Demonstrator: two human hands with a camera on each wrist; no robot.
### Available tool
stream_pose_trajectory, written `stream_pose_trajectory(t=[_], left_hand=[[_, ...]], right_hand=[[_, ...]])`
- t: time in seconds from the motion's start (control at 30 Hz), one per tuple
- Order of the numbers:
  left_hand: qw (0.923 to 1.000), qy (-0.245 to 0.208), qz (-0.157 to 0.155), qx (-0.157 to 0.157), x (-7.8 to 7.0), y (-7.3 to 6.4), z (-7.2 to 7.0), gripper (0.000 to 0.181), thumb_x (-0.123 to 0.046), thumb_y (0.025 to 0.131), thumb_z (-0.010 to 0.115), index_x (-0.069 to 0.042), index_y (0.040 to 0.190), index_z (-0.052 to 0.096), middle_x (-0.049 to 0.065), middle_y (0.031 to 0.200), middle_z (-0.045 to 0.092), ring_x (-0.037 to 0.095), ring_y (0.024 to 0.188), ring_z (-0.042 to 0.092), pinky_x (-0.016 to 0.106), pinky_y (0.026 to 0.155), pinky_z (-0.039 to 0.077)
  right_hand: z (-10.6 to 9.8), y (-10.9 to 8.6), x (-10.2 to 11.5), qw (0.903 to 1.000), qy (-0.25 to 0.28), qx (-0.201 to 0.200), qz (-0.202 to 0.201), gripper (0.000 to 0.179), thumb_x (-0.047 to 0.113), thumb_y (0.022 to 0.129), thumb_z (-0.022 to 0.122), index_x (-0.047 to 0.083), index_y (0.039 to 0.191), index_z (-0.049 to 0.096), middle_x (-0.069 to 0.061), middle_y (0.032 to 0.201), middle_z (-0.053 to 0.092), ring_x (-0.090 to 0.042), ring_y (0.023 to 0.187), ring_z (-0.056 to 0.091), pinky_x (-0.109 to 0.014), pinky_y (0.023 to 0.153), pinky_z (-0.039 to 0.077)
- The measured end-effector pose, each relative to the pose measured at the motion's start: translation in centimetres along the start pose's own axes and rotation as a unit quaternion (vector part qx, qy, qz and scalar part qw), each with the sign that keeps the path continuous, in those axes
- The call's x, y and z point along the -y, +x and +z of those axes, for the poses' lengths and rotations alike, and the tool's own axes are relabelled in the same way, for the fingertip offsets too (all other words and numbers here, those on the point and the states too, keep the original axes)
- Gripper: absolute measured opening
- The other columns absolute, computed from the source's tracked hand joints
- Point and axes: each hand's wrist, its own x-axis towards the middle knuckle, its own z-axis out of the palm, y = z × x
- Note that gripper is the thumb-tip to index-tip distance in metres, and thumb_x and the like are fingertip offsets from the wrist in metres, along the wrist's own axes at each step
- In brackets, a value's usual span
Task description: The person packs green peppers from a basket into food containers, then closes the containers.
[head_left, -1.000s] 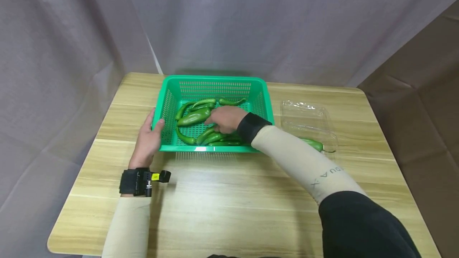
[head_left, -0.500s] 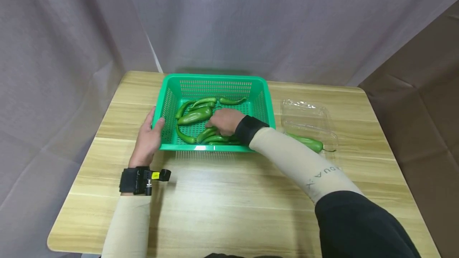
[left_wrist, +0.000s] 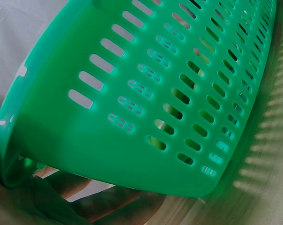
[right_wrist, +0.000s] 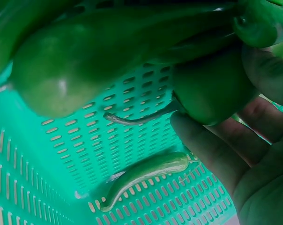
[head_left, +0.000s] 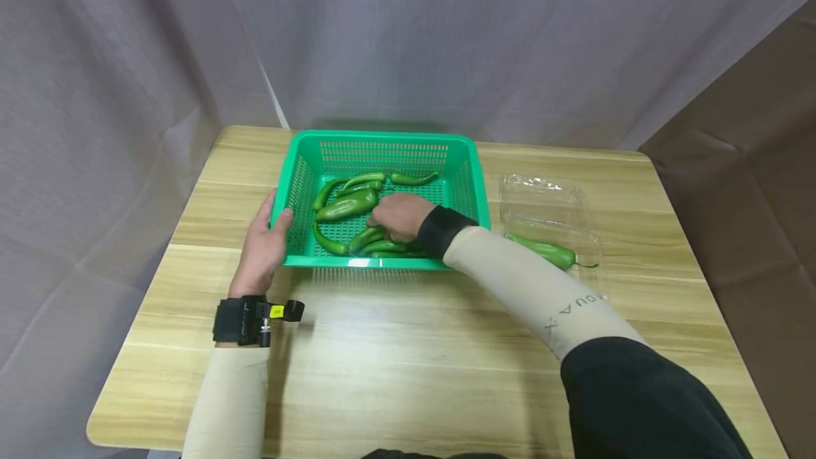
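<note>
A green plastic basket (head_left: 382,263) with slotted walls holds several long green peppers (head_left: 347,205). My left hand (head_left: 258,250) grips its left rim, thumb over the edge and fingers outside; the left wrist view shows them under the rim beside the slotted wall. Inside the basket, my right hand (head_left: 401,216) reaches down among the front peppers. In the right wrist view, its thumb and fingers are around a plump green pepper (right_wrist: 214,89) with a curved stem. The head view hides most of that pepper behind the hand. A thinner pepper (right_wrist: 146,173) lies apart on the basket floor.
On the right of the wooden table (head_left: 408,374) lies an open clear plastic clamshell box (head_left: 542,200). One green pepper (head_left: 554,255) is in its near half, partly covered by my right forearm. A grey curtain (head_left: 408,41) hangs behind the table.
My right hand and forearm have shifted slightly, uncovering more of the pepper in the clear box. My left hand stays on the basket rim.
</note>
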Motion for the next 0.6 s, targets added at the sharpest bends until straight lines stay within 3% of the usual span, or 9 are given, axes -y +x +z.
stream_pose_trajectory(t=[0.2,0.4,0.6], left_hand=[[1.0,0.004,0.001,-0.005,-0.31,-0.2,-0.09,0.064,-0.038,0.113,0.039,-0.033,0.168,0.009,-0.001,0.177,0.009,0.028,0.163,0.011,0.057,0.13,0.018],[1.0,0.002,-0.001,-0.003,-0.4,-0.47,-0.11,0.064,-0.038,0.113,0.039,-0.034,0.168,0.008,-0.004,0.177,0.007,0.028,0.163,0.009,0.057,0.13,0.018],[1.0,0.001,-0.002,0.001,-0.58,-0.78,-0.1,0.064,-0.039,0.113,0.039,-0.034,0.168,0.009,-0.002,0.177,0.006,0.03,0.162,0.014,0.058,0.128,0.023]], right_hand=[[-0.23,-0.09,-0.01,1.0,0.0,0.002,0.0,0.045,0.014,0.093,0.077,0.014,0.137,0.069,-0.007,0.102,0.081,-0.013,0.074,0.063,-0.034,0.083,0.063],[-0.33,-0.31,0.2,0.9996,0.012,0.021,0.016,0.048,0.016,0.096,0.075,0.014,0.143,0.064,-0.008,0.117,0.079,-0.016,0.087,0.072,-0.035,0.093,0.061],[-0.49,-0.62,0.45,0.9994,0.017,0.021,0.021,0.047,0.017,0.097,0.074,0.014,0.143,0.064,-0.008,0.119,0.079,-0.016,0.086,0.072,-0.035,0.094,0.061]])
